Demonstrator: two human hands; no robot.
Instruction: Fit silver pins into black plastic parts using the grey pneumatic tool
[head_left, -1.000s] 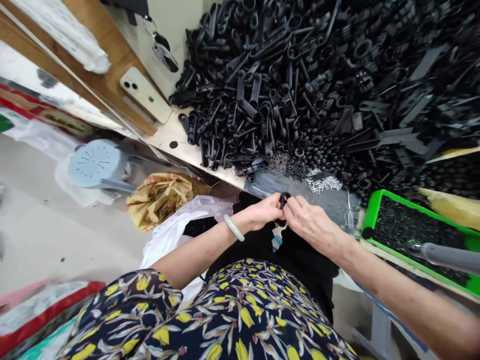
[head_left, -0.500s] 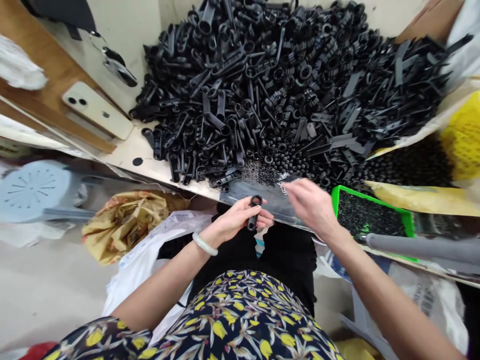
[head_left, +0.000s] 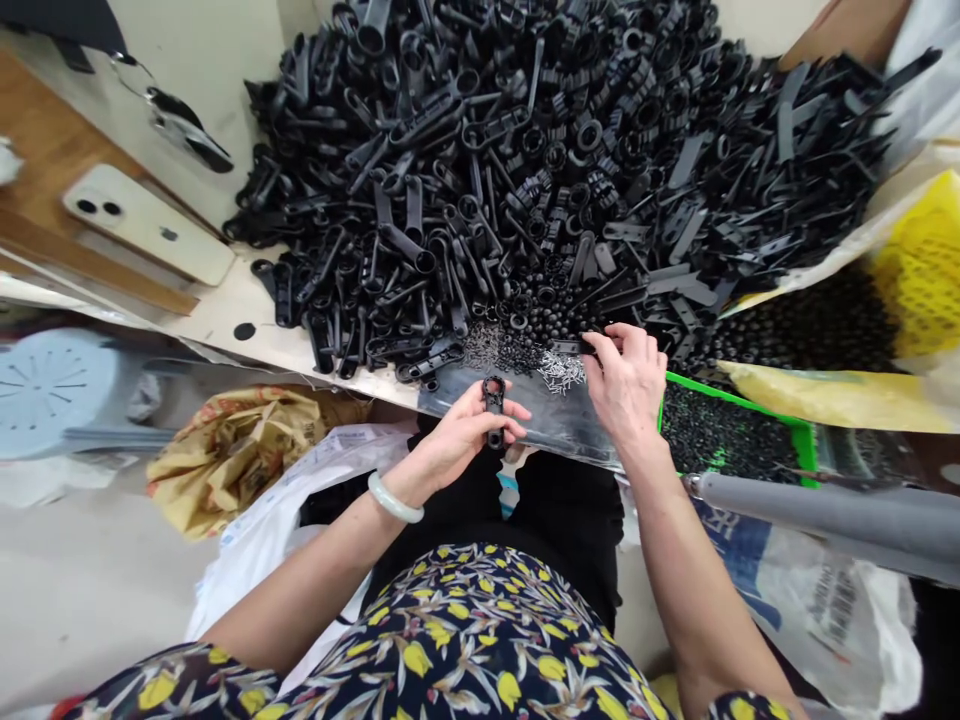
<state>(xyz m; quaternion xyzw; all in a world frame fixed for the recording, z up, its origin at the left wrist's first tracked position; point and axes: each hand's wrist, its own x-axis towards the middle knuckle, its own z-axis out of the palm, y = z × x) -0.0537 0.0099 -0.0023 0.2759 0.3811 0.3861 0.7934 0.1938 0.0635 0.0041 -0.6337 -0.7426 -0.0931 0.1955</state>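
My left hand (head_left: 476,425) holds a black plastic part with a ring-shaped end (head_left: 494,410), ring upward, the thumb across its lower half. At the bench edge, my right hand (head_left: 628,385) has its thumb and index finger pinched at the right end of a flat black strip (head_left: 568,347). Just below that strip lies a small heap of silver pins (head_left: 561,373). Small black round pieces (head_left: 536,340) and a patch of tiny grey bits (head_left: 484,345) are left of the pins.
A large pile of black plastic parts (head_left: 420,190) covers the bench. A green tray (head_left: 806,450) of small black bits stands to the right, beside a grey tube (head_left: 817,505). A phone (head_left: 150,222) leans at left. Below are a tan sack (head_left: 240,450) and a blue stool (head_left: 60,385).
My right hand has come over to the flat black strip, and its fingers have closed at the strip's end. The left hand still holds the ring-ended part. The view has shifted slightly.
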